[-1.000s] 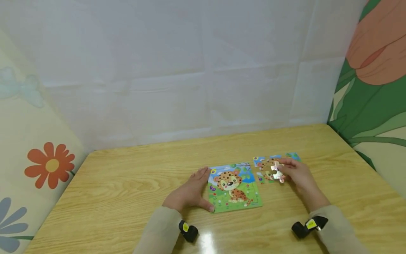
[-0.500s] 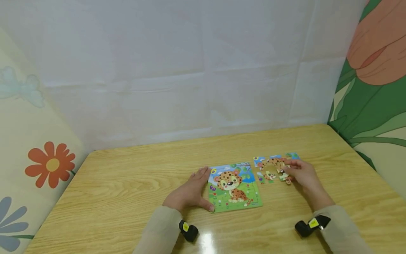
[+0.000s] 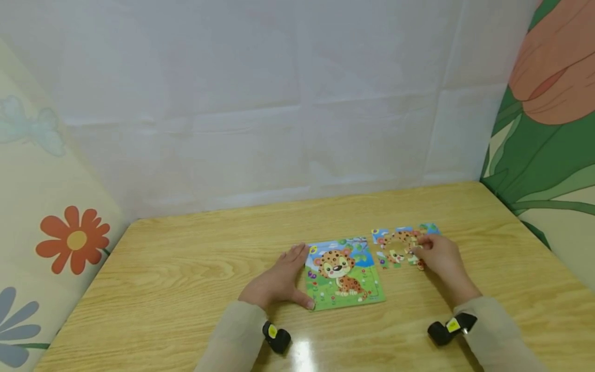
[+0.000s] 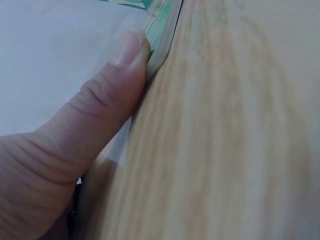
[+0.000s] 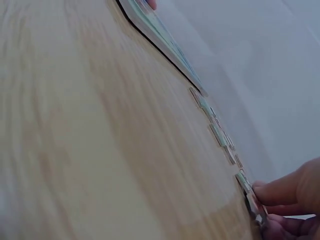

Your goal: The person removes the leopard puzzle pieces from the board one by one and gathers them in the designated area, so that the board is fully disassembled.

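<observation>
The left hand (image 3: 279, 279) is resting along the left edge of the puzzle board (image 3: 344, 281), its fingers lying extended toward the board's far left corner and its thumb pressing on the near left corner. The board is lying flat on the desk (image 3: 186, 289), roughly midway between the desk's left and right edges, and is showing a spotted cub sitting on green grass. The right hand (image 3: 443, 261) is pinching a puzzle piece (image 3: 420, 265) between thumb and fingers; whether the piece is touching the desk, one cannot tell. Just beside it, the loose pieces (image 3: 395, 257) are lying face up past the board's far right corner, toward the desk's far right corner, and are forming a partial cub picture with gaps. Small black cameras (image 3: 277, 338) are sitting at the cuffs of the beige sleeves (image 3: 234, 336). A white cloth (image 3: 251, 103) is hanging behind the desk's far edge, and flower-painted panels (image 3: 548, 170) are flanking its left and right edges.
</observation>
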The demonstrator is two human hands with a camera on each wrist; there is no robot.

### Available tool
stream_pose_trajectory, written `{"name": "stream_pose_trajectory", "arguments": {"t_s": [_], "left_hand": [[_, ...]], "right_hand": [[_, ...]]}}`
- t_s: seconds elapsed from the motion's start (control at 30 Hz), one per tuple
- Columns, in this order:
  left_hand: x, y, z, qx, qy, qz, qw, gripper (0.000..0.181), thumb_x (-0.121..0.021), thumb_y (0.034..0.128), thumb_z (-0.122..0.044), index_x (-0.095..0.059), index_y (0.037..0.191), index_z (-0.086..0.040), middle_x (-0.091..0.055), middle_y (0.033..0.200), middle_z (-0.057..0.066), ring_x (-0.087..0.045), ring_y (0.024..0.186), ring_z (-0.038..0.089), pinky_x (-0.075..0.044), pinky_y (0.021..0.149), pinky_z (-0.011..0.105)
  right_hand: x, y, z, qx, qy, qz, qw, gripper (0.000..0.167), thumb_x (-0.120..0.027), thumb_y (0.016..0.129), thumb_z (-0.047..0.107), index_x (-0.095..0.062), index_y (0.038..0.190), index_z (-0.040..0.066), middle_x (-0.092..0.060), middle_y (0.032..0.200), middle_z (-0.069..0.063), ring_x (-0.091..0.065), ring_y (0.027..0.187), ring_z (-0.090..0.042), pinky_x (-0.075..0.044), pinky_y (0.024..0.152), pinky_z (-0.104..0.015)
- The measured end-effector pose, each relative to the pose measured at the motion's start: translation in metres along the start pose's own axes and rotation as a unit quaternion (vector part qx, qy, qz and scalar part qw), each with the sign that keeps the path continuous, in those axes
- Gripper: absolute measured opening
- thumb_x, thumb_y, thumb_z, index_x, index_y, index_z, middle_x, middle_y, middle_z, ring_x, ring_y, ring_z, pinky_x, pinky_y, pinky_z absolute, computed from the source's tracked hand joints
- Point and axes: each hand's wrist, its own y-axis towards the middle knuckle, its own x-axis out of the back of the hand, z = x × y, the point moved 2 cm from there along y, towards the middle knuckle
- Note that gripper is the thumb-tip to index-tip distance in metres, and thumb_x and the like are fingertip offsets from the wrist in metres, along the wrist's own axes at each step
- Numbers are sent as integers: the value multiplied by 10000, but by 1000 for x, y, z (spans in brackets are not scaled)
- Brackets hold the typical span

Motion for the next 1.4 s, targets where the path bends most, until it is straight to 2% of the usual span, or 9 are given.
{"name": "stream_pose_trajectory", "arguments": {"t_s": [0.4, 0.63, 0.77, 0.87, 1.1, 1.27, 1.4], "left_hand": [[0, 0, 0, -17, -15, -33, 10000, 1254, -834, 568, -467, -101, 1480, -15, -56, 1552, 144, -34, 1427, 285, -50, 1165, 429], [-2, 0, 1, 10, 12, -6, 10000, 1261, -826, 563, -487, -98, 1480, -18, -49, 1553, 136, -32, 1427, 277, -52, 1165, 429], [-2, 1, 2, 19, 14, 15, 10000, 1269, -820, 562, -501, -88, 1482, -23, -42, 1554, 128, -26, 1427, 272, -51, 1164, 430], [-2, 1, 2, 38, -3, 15, 10000, 1271, -823, 559, -497, -87, 1484, -31, -41, 1555, 122, -23, 1428, 267, -48, 1165, 427], [0, 1, 1, 20, 24, 1, 10000, 1258, -828, 567, -477, -95, 1481, -20, -48, 1554, 134, -29, 1428, 274, -50, 1165, 429], [0, 0, 0, 56, 58, 5, 10000, 1259, -828, 565, -480, -95, 1482, -26, -47, 1554, 127, -29, 1428, 268, -47, 1166, 420], [0, 0, 1, 82, 28, 26, 10000, 1260, -825, 567, -488, -91, 1485, -35, -44, 1556, 117, -26, 1428, 262, -47, 1166, 417]], "right_hand": [[0, -1, 2, 64, -298, -121, 9995, 284, -630, 856, 176, -590, 1008, -62, -590, 843, -161, -534, 766, -269, -447, 640, -379], [1, -2, 1, 77, -145, -122, 9998, 292, -607, 874, 198, -594, 1017, -56, -605, 894, -185, -555, 806, -291, -467, 668, -396], [3, -5, 2, 100, -41, -262, 9996, 322, -565, 894, 226, -604, 1052, -51, -616, 973, -221, -569, 879, -336, -477, 729, -437], [5, -7, 5, 201, -32, -358, 9992, 338, -540, 901, 236, -606, 1083, -42, -615, 1004, -227, -572, 900, -344, -481, 741, -446], [5, -10, 20, 554, 68, -498, 9972, 297, -553, 904, 205, -618, 1066, -35, -621, 957, -203, -571, 841, -295, -486, 659, -380], [-4, -10, 30, 946, 435, -316, 9941, 259, -585, 900, 177, -622, 1035, -40, -635, 952, -187, -577, 853, -274, -481, 679, -311], [-15, -12, 37, 1036, 738, -175, 9917, 215, -604, 889, 145, -633, 1004, -35, -640, 952, -166, -579, 852, -248, -477, 703, -287]]}}
